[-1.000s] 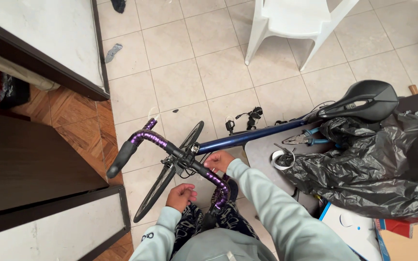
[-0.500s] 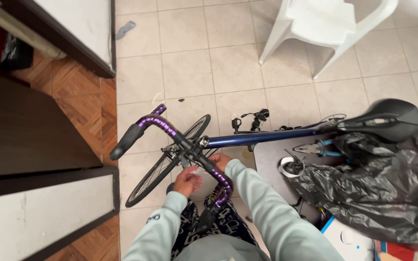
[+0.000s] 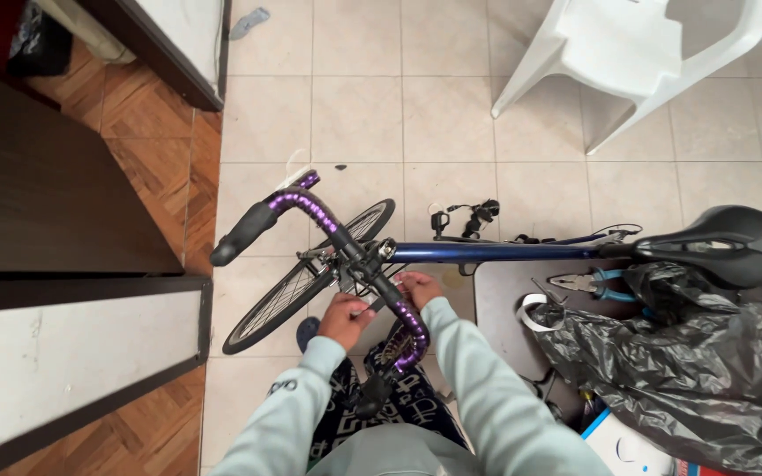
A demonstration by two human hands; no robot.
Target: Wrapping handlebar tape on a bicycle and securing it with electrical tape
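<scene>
Below the camera, over pale floor tiles: bicycle, blue frame, purple-taped handlebar, black saddle, front wheel turned left. Left hand fingers curled against the bar near the stem; right hand curled at the bar from the other side; what the fingertips pinch is hidden by the bar, cannot tell. Near end of the bar lies over patterned trousers, partly hidden. Black plastic bag, crumpled, contents not visible, cut off at right. Pliers and tape roll on dark table beside it. White chair cut off above. Since a second ago: left hand raised from lap to bar.
</scene>
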